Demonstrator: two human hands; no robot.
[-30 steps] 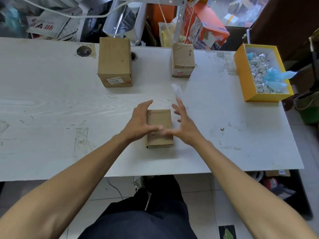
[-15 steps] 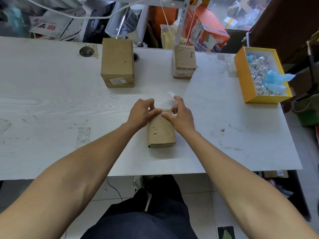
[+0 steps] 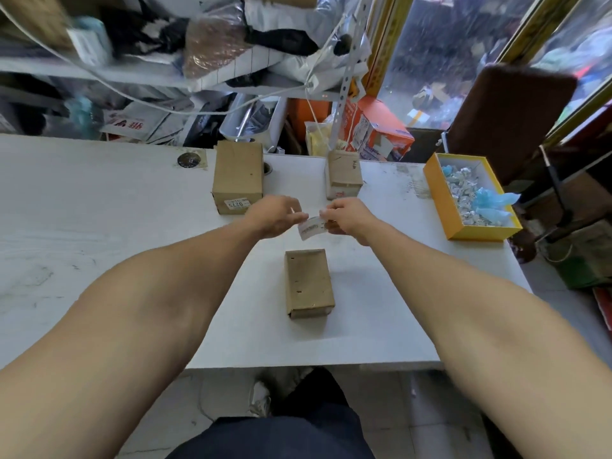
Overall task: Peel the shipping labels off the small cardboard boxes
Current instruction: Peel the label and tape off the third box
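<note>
Hands meet above the middle of the white table (image 3: pixel 99 226), raised off its surface: the left hand (image 3: pixel 275 215) and the right hand (image 3: pixel 347 215) each pinch one end of a small white label (image 3: pixel 311 227), which hangs between them tilted, its printed side partly showing. Just below them, toward the near edge, a small cardboard box (image 3: pixel 309 283) lies flat with its bare brown top up, touched by neither hand. Toward the far edge stand two more boxes: a larger box (image 3: pixel 237 175) left of centre, with a white sticker (image 3: pixel 235 204) on its near face, and a smaller box (image 3: pixel 343 173) to its right, with a pale patch low on its near face that is too blurred to read. Near the right edge sits a yellow tray (image 3: pixel 440 200) holding crumpled silvery scraps and some light blue plastic. A round dark disc (image 3: pixel 188 160) lies near the far edge, left of the larger box.
</note>
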